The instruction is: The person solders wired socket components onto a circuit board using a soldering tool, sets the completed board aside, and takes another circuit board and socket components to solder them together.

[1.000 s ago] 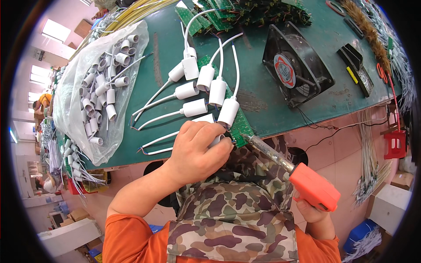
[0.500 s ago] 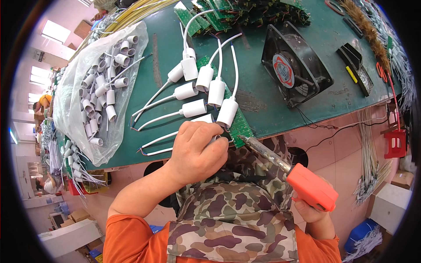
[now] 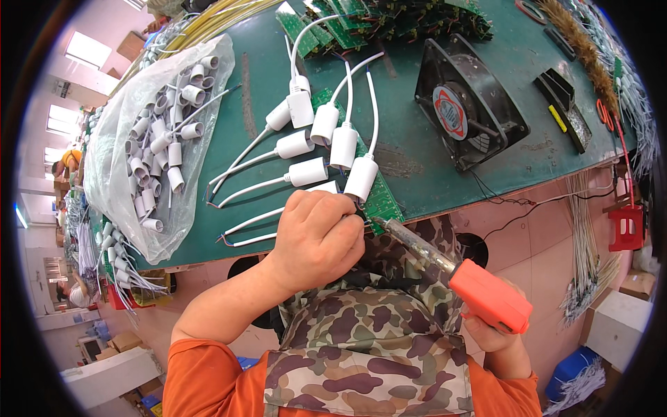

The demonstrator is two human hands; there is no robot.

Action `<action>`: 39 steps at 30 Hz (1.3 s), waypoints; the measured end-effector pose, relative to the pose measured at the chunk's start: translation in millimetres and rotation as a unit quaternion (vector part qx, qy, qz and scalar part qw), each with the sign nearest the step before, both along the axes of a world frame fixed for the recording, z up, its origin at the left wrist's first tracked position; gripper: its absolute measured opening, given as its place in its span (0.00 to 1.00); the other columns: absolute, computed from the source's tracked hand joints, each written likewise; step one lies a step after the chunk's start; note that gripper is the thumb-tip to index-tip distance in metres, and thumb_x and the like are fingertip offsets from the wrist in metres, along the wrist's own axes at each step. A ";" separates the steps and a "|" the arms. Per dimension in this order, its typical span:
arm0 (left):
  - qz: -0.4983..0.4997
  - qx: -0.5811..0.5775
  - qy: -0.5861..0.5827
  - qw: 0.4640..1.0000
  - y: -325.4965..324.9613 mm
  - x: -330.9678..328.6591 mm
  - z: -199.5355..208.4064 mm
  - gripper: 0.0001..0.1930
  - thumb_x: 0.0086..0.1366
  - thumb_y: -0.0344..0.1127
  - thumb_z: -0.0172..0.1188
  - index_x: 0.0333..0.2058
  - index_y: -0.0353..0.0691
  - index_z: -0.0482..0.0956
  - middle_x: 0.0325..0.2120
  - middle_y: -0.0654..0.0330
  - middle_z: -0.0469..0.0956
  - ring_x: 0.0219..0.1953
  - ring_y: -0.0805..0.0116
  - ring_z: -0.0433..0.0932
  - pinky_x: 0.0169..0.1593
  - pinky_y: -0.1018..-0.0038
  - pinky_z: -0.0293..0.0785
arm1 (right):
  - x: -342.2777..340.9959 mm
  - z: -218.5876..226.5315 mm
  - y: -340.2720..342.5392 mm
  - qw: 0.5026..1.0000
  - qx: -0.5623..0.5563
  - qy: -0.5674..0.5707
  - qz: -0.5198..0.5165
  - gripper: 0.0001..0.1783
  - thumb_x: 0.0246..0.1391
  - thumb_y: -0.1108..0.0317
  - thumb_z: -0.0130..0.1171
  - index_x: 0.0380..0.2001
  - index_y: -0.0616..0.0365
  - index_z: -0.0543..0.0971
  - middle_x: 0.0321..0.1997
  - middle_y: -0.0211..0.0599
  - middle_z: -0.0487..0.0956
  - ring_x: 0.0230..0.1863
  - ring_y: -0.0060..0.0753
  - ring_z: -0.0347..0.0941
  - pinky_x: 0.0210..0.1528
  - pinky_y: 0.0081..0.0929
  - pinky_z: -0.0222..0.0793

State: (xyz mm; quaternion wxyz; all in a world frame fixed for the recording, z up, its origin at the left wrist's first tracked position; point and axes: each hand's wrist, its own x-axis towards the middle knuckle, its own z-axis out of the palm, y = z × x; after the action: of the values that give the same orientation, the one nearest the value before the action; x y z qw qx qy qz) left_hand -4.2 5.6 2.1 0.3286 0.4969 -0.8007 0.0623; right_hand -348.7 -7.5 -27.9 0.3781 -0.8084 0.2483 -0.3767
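Observation:
My right hand [image 3: 492, 335] grips a soldering iron [image 3: 490, 296] by its orange-red pistol handle. The iron's tip meets the near end of a green circuit board [image 3: 381, 198] at the table's front edge. Beside that end, my left hand [image 3: 319, 233] is closed with its fingers pinched together; what they hold is hidden behind the knuckles. White cylindrical housings with white cables lie along both sides of the board, such as one housing [image 3: 361, 178] above my fingers and another housing [image 3: 308, 172] to the left. Another white housing is partly covered by my left hand.
A clear plastic bag [image 3: 104, 174] of white sleeves lies at the left. Green circuit boards [image 3: 417, 21] are piled at the back. To the right stand a black fan [image 3: 472, 104] and a black holder [image 3: 564, 111] with a yellow piece. A red stand [image 3: 625, 228] hangs beyond the table edge.
The iron's tip has shifted slightly left and down along the board's end. My left hand has edged a little to the right, and the board has moved slightly.

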 end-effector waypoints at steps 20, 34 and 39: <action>-0.008 0.012 -0.019 1.000 -0.3 1.6 1.4 0.16 0.43 0.24 0.69 0.32 0.41 0.78 0.34 0.60 0.75 0.32 0.58 0.76 0.37 0.63 0.68 | 2.8 5.7 -4.9 1.000 -0.004 0.001 0.011 0.33 0.48 0.64 0.75 0.55 0.71 0.77 0.42 0.47 0.85 0.32 0.45 0.83 0.34 0.35 0.79; -0.006 0.016 -0.026 1.000 -0.6 1.7 2.5 0.13 0.44 0.24 0.69 0.31 0.42 0.79 0.34 0.61 0.76 0.33 0.59 0.76 0.37 0.63 0.68 | -8.1 0.6 2.1 0.999 0.044 0.009 -0.014 0.34 0.49 0.62 0.73 0.56 0.70 0.77 0.43 0.46 0.86 0.35 0.47 0.84 0.37 0.37 0.80; -0.007 0.024 -0.030 0.999 0.7 2.5 2.5 0.14 0.44 0.25 0.70 0.31 0.42 0.79 0.35 0.60 0.76 0.34 0.59 0.76 0.38 0.63 0.69 | -6.5 0.1 1.5 1.000 0.022 0.004 -0.014 0.34 0.50 0.61 0.74 0.56 0.70 0.77 0.44 0.46 0.86 0.36 0.47 0.85 0.37 0.36 0.80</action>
State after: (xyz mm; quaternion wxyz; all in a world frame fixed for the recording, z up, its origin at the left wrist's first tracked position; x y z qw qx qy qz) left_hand -1.7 6.3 4.6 0.2926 0.4970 -0.8150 0.0562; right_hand -355.2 -6.0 -27.8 0.3896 -0.7976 0.2698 -0.3733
